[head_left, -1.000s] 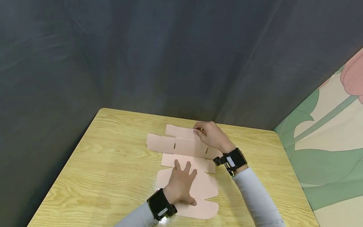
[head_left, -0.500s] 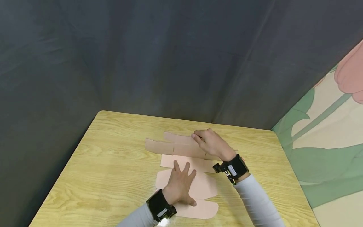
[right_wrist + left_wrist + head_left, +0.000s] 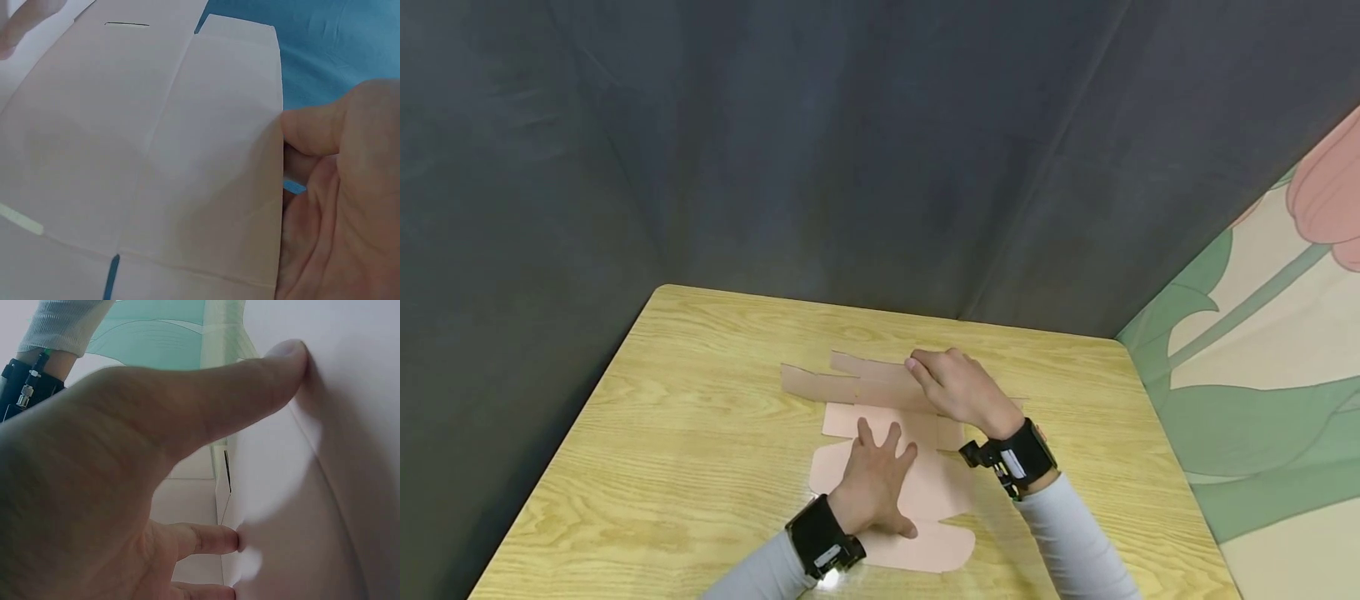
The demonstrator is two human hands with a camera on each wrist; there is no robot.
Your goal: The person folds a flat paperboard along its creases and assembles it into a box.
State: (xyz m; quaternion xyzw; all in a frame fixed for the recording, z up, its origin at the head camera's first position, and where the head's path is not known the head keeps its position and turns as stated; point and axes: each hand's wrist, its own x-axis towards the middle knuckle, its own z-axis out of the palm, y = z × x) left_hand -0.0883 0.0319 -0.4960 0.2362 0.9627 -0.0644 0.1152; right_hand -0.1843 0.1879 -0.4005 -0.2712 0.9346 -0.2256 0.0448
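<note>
A flat pink cardboard box blank (image 3: pixel 936 492), with creased panels and rounded flaps at its near end, lies on the wooden table. My left hand (image 3: pixel 876 483) rests on its near panels with fingers spread; the left wrist view shows the thumb and fingertips against the card. At the far end, my right hand (image 3: pixel 962 387) grips the edge of the last panel (image 3: pixel 212 125), thumb on the near face. That panel and the slotted one before it are tilted up, bent at a crease. The right hand's other fingers are mostly hidden behind the card.
The wood-grain table (image 3: pixel 662 433) extends on both sides of the cardboard. A dark curtain (image 3: pixel 820 150) hangs behind the table's far edge. On the right is a floral-patterned surface (image 3: pixel 1285 400).
The far panels have gone from lying nearly flat to standing tilted up, with the right hand holding their edge and shifting slightly nearer. The left hand has stayed in place.
</note>
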